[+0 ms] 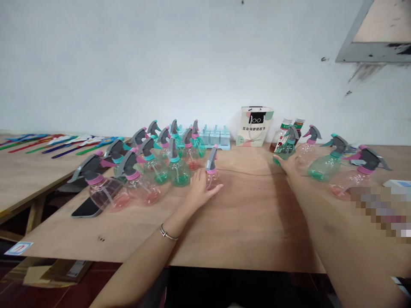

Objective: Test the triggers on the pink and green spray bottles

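Observation:
My left hand (199, 191) is at a clear pink spray bottle (212, 176) near the table's middle, its fingers along the left side and its thumb across the low front. Farther back on the right, my right hand (288, 165) holds a green spray bottle (287, 148); its thumb is on the near left side and its other fingers are mostly hidden. Several pink and green spray bottles with grey triggers stand to the left, among them a green one (180, 173) beside my left hand. A pink bottle (305, 152) stands just right of my right hand.
A black phone (86, 208) lies at left. Blue plastic racks (218, 137), a paper bag (253, 128) and labelled bottles (278, 136) stand by the wall. More spray bottles, one green (326, 167) and one pink (348, 183), are at right. Colourful strips (64, 143) lie on the left table.

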Tool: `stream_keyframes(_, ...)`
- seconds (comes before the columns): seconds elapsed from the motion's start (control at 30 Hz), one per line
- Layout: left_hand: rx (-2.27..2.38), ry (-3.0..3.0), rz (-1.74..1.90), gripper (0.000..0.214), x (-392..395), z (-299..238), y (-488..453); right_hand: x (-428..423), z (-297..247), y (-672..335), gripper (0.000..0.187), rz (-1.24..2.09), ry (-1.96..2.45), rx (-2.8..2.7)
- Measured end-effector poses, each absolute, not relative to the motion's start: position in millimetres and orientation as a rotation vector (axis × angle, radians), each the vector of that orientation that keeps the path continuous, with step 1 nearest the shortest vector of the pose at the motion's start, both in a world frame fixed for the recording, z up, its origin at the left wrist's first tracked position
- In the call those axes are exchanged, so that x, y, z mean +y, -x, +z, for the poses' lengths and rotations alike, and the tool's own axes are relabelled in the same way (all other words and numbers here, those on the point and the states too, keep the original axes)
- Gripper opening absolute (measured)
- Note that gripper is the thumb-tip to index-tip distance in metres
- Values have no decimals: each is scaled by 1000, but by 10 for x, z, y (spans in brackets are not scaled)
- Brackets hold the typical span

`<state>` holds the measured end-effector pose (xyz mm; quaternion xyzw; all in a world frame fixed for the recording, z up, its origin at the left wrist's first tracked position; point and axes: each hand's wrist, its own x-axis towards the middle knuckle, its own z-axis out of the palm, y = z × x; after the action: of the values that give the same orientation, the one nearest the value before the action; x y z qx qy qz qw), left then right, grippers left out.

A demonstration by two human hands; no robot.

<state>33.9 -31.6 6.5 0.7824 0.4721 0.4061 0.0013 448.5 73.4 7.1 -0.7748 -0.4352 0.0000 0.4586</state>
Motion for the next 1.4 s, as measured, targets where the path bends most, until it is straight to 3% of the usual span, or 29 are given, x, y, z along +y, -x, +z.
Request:
stream_keyframes(0.1, 1386, -2414, 1291, 54, -350, 75, -359, 603, 48, -4325, 113, -31, 1820, -958)
stream_keyframes(0.27, 1172, -2326, 1224, 50, -449, 56, -437, 160, 137, -3530, 76, 11, 1326, -1291)
stream_keyframes(0.37, 1246, -2297, 1194, 55, -550, 68, -531, -234, 298, -2869, 84, 281, 964, -1714)
stream_keyframes(0.47, 1424, -2325, 1095, 65, -662, 94, -631, -581, 464, -2354, 96, 519, 906, -1774)
stream_keyframes(0.57, 1478, -2410, 1016, 79, -742, 84, -698, -728, 553, -2120, 78, 775, 923, -1711)
stream_keyframes(0.67, 1367, -2516, 1018, 84, -750, 45, -692, -683, 565, -2102, 56, 819, 868, -1627)
stream_keyframes(0.77, 1292, -2529, 1279, 72, -666, 62, -562, -593, 570, -2166, 48, 844, 835, -1584)
stream_keyframes(0.87, 1489, -2266, 1907, 57, -490, 167, -303, -549, 596, -2227, 44, 883, 834, -1623)
stream_keyframes(0.93, 1661, -1975, 2233, 59, -327, 249, -99, -531, 614, -2254, 42, 905, 818, -1672)
stream_keyframes(1.1, 1611, -1622, 2304, 77, 103, 285, 262, -464, 644, -2310, 41, 919, 855, -1736)
stream_keyframes(1.27, 1619, -1779, 1940, 39, 201, 145, 233, -436, 749, -2414, 28, 1173, 818, -1548)
stream_keyframes(1.4, 1445, -2050, 1877, 26, 9, 83, -23, -425, 880, -2510, 38, 1406, 733, -1366)
